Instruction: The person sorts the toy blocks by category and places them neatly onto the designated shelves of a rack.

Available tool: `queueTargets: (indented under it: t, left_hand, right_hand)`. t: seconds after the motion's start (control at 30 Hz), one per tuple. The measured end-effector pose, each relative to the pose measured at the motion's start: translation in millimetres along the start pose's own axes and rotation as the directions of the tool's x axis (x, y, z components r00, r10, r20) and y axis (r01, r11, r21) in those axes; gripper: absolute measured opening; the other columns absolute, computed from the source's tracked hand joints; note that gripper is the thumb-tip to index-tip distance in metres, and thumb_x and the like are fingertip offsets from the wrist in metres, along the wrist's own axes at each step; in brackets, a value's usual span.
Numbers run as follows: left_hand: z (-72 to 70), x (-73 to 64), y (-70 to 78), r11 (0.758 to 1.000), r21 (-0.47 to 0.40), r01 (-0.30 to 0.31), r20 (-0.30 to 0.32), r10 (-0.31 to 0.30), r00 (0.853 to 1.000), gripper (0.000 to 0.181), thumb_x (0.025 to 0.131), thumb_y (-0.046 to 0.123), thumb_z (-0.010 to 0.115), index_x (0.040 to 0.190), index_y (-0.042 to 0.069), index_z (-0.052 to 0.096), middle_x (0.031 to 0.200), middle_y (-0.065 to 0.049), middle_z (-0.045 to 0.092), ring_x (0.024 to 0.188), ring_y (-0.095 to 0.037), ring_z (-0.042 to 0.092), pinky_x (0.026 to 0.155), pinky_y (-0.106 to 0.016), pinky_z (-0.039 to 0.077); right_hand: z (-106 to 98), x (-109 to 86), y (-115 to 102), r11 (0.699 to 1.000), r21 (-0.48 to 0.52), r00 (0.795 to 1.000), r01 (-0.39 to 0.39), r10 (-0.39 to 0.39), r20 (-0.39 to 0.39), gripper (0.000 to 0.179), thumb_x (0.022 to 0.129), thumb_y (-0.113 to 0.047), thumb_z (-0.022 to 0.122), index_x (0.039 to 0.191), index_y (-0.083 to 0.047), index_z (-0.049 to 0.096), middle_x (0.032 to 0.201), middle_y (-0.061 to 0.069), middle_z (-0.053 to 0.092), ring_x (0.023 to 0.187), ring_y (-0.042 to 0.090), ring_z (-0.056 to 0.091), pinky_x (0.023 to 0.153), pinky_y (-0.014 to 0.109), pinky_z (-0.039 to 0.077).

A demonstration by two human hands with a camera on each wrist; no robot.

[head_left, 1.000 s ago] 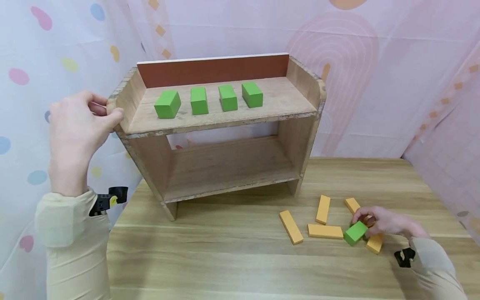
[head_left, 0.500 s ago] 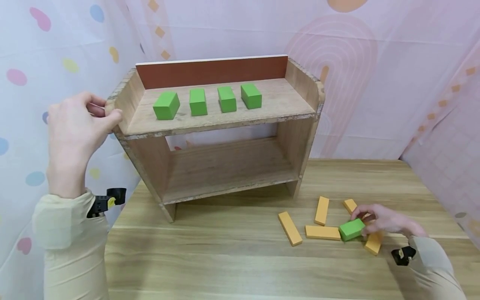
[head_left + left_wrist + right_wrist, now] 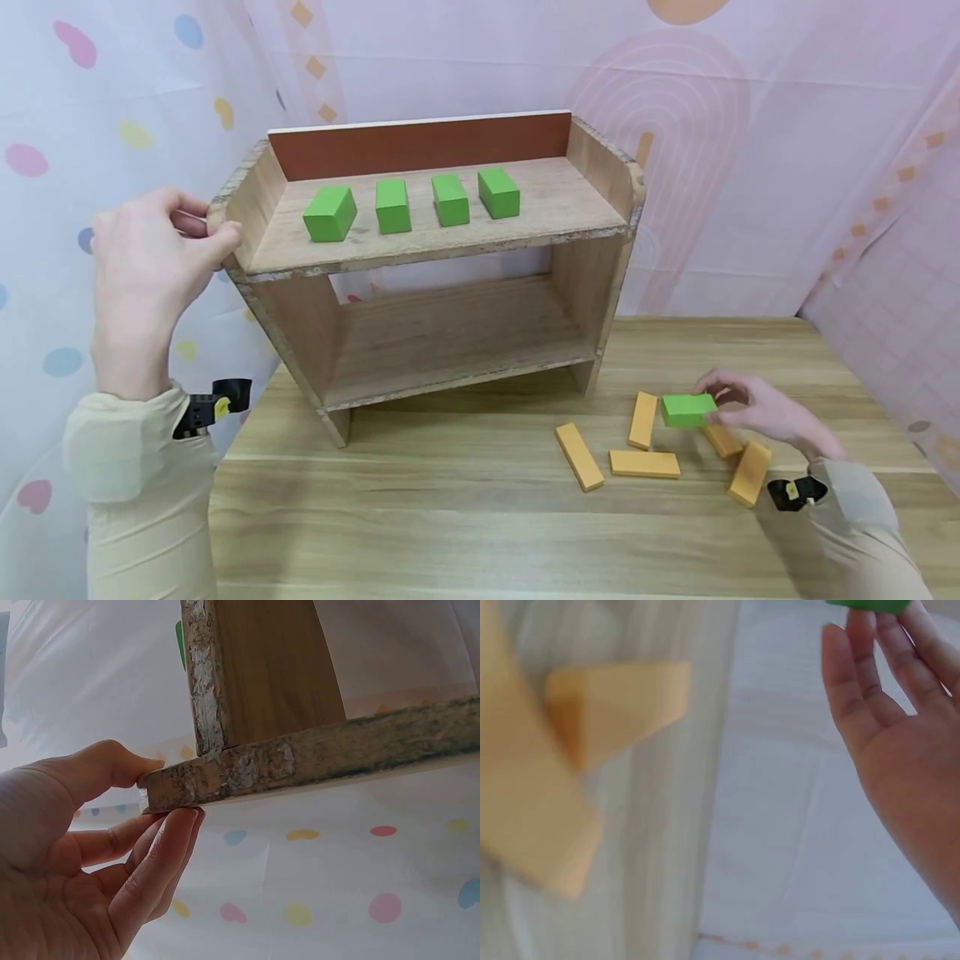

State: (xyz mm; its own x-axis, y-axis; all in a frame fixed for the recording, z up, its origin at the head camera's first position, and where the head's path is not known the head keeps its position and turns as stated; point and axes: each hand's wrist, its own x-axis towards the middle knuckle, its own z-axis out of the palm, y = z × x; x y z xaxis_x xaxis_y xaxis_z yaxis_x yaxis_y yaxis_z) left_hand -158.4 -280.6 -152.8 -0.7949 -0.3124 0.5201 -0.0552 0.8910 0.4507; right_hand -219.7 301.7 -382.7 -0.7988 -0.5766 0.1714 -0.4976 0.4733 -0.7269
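My left hand [image 3: 153, 262] pinches the front corner of the left side panel of a small wooden shelf [image 3: 450, 329]. In the left wrist view the thumb lies on one face of that panel [image 3: 247, 769] and the fingers on the other. At the right, my right hand [image 3: 765, 410] pinches a green block [image 3: 687, 410] by its end, raised above the table. Only the lower edge of this block shows at the top of the right wrist view. Several more green blocks [image 3: 393, 206] stand in a row on the shelf's upper board.
Several flat orange blocks lie on the wooden table [image 3: 465, 517], among them one [image 3: 579, 457] nearest the shelf and another [image 3: 748, 473] below my right wrist. A brown back strip [image 3: 427, 146] runs along the shelf top. Patterned cloth [image 3: 750, 208] hangs behind.
My right hand has lifted the green block off the table, moving it up and slightly left in the head view. The left hand keeps its grip on the shelf.
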Motion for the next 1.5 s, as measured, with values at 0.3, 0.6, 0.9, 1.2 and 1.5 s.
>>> queueTargets:
  t: [0.3,0.6,0.9,1.2,1.5]
  left_hand:
    - [1.2,-0.2,-0.2,1.0,0.0,0.002,0.005,-0.002,1.0,0.046,0.084,0.032,0.054,0.11,-0.004,0.064,0.097,-0.029,0.068,0.061,0.013,0.041,0.05,-0.01,0.029]
    - [-0.9,2.0,-2.7,1.0,-0.017,-0.009,-0.015,0.008,1.0,0.045,0.081,0.032,0.055,0.107,-0.004,0.066,0.058,0.014,0.06,0.051,0.023,0.031,0.054,-0.01,0.028]
    - [-0.9,0.9,-1.5,1.0,0.001,-0.002,-0.014,0.002,1.0,0.046,0.083,0.033,0.056,0.108,-0.004,0.065,0.08,-0.018,0.071,0.056,0.019,0.031,0.052,-0.011,0.028]
    - [-0.3,1.9,-1.0,1.0,-0.001,-0.008,-0.004,0.008,1.0,0.045,0.082,0.031,0.056,0.109,-0.004,0.065,0.084,-0.023,0.07,0.048,0.024,0.03,0.048,-0.009,0.029]
    - [1.3,1.2,-2.1,1.0,-0.007,-0.01,-0.01,0.01,1.0,0.045,0.083,0.032,0.056,0.108,-0.004,0.065,0.09,-0.027,0.069,0.05,0.024,0.03,0.049,-0.009,0.029]
  right_hand:
    - [2.5,29.1,-35.7,0.992,-0.017,0.935,0.127,-0.126,-0.33,0.033,0.075,0.014,0.066,0.106,0.01,0.059,0.102,-0.022,0.06,0.085,-0.004,0.057,0.076,0.011,0.046]
    - [-2.3,56.3,-72.5,0.98,0.006,0.861,0.2,-0.172,-0.479,0.033,0.072,0.019,0.065,0.104,0.014,0.059,0.097,-0.021,0.062,0.079,-0.002,0.057,0.072,0.011,0.046]
    - [-13.0,77.4,-116.0,0.975,-0.007,0.782,0.222,-0.183,-0.596,0.033,0.074,0.016,0.066,0.105,0.006,0.063,0.098,-0.017,0.062,0.083,0.001,0.056,0.072,0.011,0.045]
    - [-12.2,111.1,-160.0,0.972,-0.041,0.698,0.233,-0.197,-0.689,0.028,0.075,0.006,0.071,0.101,-0.005,0.068,0.097,-0.006,0.064,0.082,0.004,0.056,0.068,0.012,0.045]
    - [-5.5,139.8,-183.6,0.977,-0.157,0.654,0.146,-0.214,-0.725,0.025,0.077,-0.005,0.072,0.101,-0.001,0.07,0.09,-0.006,0.064,0.077,0.006,0.055,0.062,0.012,0.042]
